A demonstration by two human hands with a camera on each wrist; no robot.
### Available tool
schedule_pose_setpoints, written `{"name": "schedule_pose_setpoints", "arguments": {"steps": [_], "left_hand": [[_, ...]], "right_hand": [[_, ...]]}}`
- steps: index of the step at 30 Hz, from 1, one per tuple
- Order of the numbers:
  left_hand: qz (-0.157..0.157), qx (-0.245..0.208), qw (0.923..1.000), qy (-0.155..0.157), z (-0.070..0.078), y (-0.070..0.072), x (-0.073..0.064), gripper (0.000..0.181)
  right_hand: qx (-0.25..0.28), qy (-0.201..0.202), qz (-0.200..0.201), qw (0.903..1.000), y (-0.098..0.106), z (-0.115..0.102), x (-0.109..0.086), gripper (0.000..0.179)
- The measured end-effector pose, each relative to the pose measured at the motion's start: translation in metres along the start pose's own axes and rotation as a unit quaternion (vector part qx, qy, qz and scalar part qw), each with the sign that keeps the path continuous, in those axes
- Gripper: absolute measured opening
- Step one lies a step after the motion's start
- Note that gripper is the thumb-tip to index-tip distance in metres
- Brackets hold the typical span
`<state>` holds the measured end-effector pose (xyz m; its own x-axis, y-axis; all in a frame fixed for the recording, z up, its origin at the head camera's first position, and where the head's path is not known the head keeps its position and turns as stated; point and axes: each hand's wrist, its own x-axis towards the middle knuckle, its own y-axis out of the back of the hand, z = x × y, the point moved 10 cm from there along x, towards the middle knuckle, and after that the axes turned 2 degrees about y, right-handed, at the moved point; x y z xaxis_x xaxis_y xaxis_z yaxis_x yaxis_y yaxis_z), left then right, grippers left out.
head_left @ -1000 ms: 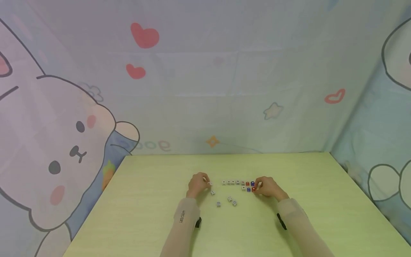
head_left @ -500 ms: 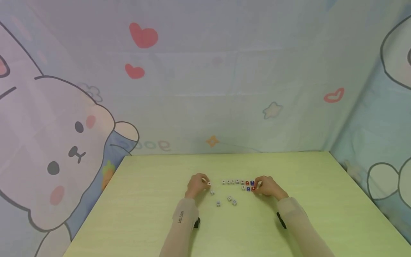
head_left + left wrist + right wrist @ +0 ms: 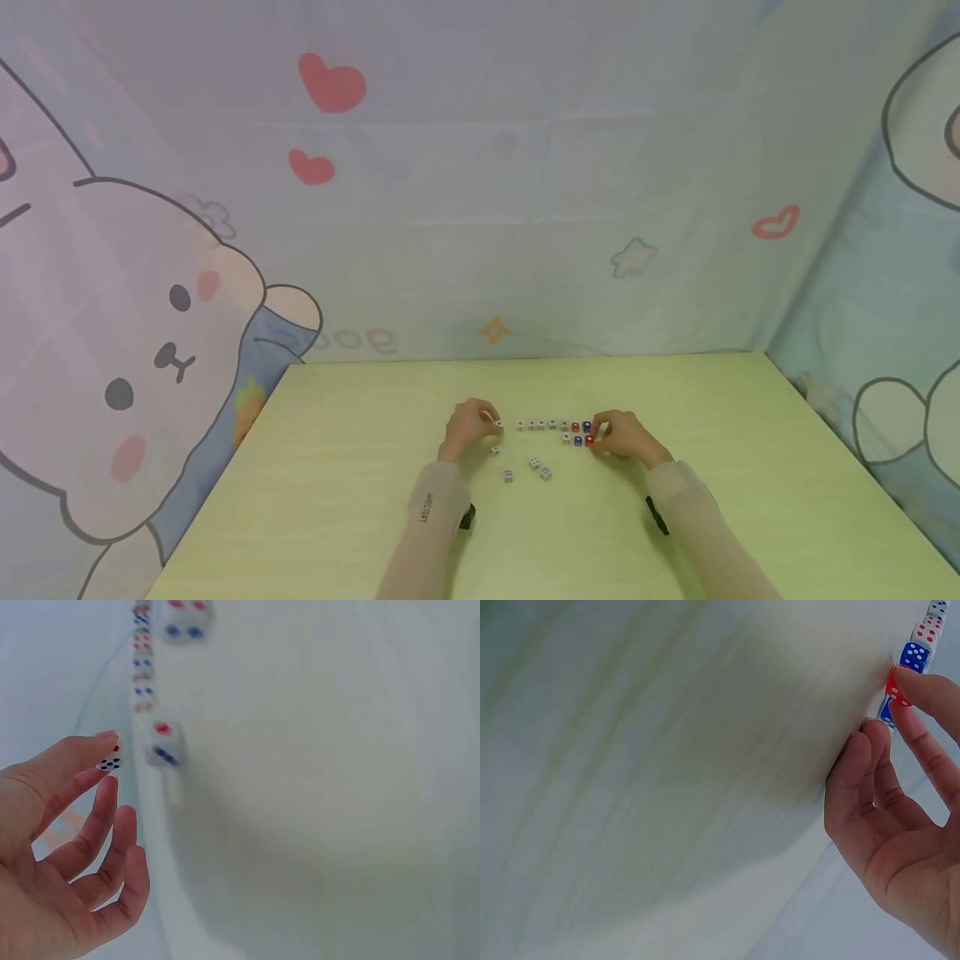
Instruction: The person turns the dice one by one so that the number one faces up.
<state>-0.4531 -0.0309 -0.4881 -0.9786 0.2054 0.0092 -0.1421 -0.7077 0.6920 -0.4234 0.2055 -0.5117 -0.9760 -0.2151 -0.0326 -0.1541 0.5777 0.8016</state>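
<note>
Between thumb and fingertips my left hand [image 3: 468,427] pinches a white die [image 3: 110,760], with red and dark blue pips showing in the left wrist view. The other fingers of that hand are loosely bent. At the right end of two short rows of dice, my right hand [image 3: 624,435] holds a red die [image 3: 897,688] by thumb and forefinger. A blue die [image 3: 914,657] stands beside it in the near row, and another blue die [image 3: 587,427] sits behind in the far row. White dice [image 3: 542,425] make up the left part of the far row.
Loose white dice lie nearer on the pale yellow-green table [image 3: 337,500]: one die [image 3: 495,450] by the left hand, another die [image 3: 508,476], and a close pair of dice [image 3: 535,463]. A printed cloth [image 3: 465,183] hangs behind the table.
My left hand shifts slightly right, toward the far row, carrying the white die. The right hand stays at the red die, and the rows look unchanged.
</note>
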Motion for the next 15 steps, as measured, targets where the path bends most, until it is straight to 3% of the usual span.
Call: {"name": "schedule_pose_setpoints", "arguments": {"steps": [4,7,15], "left_hand": [[-0.009,0.000,0.9993,-0.036,0.029,-0.011,0.002,0.014],[-0.020,0.007,0.9989,-0.043,0.042,-0.026,0.004,0.014],[-0.023,0.044,0.9988,0.005,0.042,-0.066,0.007,0.014]], "right_hand": [[0.001,0.010,-0.001,0.9999,0.001,0.001,0.000,0.010],[0.000,0.021,-0.004,0.9998,0.001,0.000,0.001,0.010],[-0.001,0.014,-0.003,0.9999,-0.001,0.001,0.001,0.010]]}}
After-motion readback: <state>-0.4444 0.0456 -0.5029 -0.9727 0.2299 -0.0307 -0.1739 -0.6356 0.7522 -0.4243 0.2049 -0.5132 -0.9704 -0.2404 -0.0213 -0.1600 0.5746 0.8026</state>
